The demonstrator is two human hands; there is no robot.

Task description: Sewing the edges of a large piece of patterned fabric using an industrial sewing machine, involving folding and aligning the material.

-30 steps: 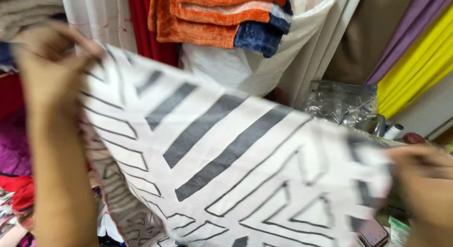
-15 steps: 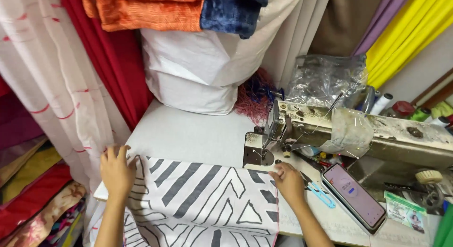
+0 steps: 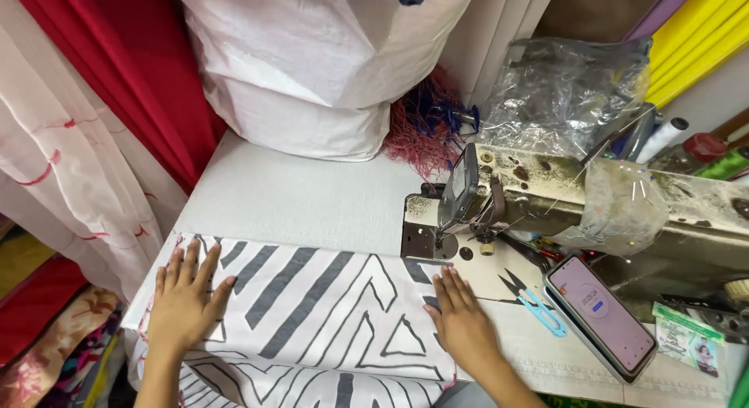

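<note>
Both hands flat on the striped fabric [image 3: 312,314]: left hand [image 3: 186,299] near its left edge, right hand [image 3: 460,322] just below the sewing machine [image 3: 546,197], with scissors [image 3: 534,303] and phone [image 3: 599,314] alongside.

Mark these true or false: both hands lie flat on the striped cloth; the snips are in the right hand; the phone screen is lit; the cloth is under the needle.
1. Left hand and right hand lie flat on the white cloth with grey stripes: true.
2. Blue-handled thread snips are held: false, they lie on the table.
3. Smartphone screen is lit: true.
4. Cloth is under the sewing machine's needle: false, its edge stops just short.
</note>
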